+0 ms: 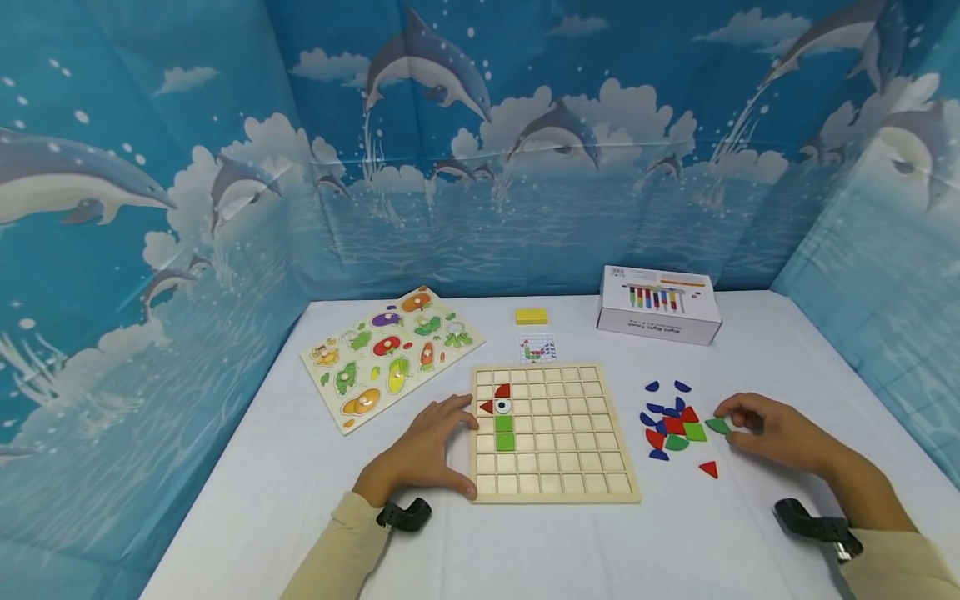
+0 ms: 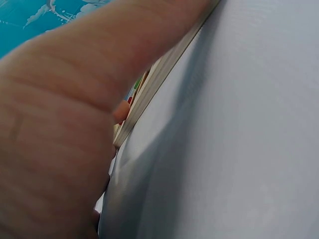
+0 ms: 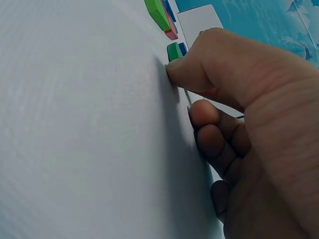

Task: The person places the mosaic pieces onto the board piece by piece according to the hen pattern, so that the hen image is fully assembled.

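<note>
A wooden grid board (image 1: 555,498) lies flat on the table. My left hand (image 1: 423,446) is spread along its left side, the thumb at the near corner and fingertips resting on the edge; the left wrist view shows the thumb close up against the board's side (image 2: 149,97). On the grid sit two green squares (image 1: 505,442), a white eye piece (image 1: 502,406), a red triangle (image 1: 487,407) and a red quarter-circle (image 1: 502,390). At the right, my right hand (image 1: 772,429) pinches a green quarter-circle piece (image 1: 717,426) between thumb and index finger, low over the table.
Loose red, green and blue pieces (image 1: 673,425) lie between the board and my right hand, a red triangle (image 1: 709,469) nearer me. Behind the board are a pattern card (image 1: 537,348) and a yellow block (image 1: 531,317). A vegetable puzzle (image 1: 405,333) lies back left, a white box (image 1: 658,304) back right.
</note>
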A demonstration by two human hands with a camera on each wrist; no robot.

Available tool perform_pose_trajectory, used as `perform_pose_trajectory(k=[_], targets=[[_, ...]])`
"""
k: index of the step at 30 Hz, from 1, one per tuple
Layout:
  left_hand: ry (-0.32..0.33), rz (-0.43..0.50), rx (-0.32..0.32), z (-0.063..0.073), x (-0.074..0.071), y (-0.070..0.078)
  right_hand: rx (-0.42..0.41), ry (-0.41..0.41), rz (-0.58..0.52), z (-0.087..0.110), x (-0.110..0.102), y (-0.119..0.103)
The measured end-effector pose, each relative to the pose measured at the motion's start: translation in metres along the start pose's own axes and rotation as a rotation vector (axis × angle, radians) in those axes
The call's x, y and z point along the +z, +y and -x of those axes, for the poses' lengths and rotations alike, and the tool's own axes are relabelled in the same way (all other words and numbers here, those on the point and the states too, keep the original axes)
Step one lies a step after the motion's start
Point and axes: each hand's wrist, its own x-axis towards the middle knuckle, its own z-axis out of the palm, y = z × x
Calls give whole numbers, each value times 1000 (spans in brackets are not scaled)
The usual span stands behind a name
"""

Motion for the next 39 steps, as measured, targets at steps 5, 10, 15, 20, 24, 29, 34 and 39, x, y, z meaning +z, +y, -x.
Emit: perform_pose_trajectory(k=[5,10,15,20,24,29,34,39], targets=[[3,0,-1,0,0,0,19,11,-8,0,0,2],[3,5,1,0,0,1,34,18,-11,0,1,4],[3,6,2,0,-1,1,24,18,-10,1,0,1],[5,9,5,0,-1,1,15,24,-8,2,0,-1],[6,10,6,0,0,1,13,29,-1,1,0,0],[7,8,7,-1,0,1,17,33,-10,1,0,3],[6,10,4,-1,0,1,24,56,-13,2,0,1],[4,15,1,-1,0,1,-16,107,-4,1,1,-4]])
